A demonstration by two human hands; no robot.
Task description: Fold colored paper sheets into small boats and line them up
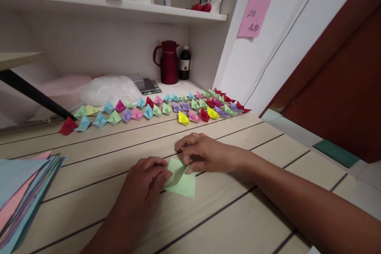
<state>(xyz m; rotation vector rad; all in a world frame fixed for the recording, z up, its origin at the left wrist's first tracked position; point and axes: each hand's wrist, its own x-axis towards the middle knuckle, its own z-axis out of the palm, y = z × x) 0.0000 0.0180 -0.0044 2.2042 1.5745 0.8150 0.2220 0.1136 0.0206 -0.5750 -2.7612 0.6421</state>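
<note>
A small light green sheet of origami paper [184, 186] lies on the wooden table, one flap of it lifted and bent over. My right hand [202, 152] pinches the edge of that raised flap between thumb and fingers. At the paper's left corner, my left hand [150, 176] has its thumb and fingers closed on the edge, holding it against the table. Beyond both hands stand rows of small folded paper boats in many colours, among them a yellow boat [183, 118] and a red boat [68, 126].
A stack of coloured paper [26, 198] lies at the table's left edge. Behind the boats are a plastic bag [111, 89], a dark red jug [169, 62] and a dark bottle [185, 63]. A shelf [119, 10] overhangs the back. A pink note [254, 15] hangs on the wall.
</note>
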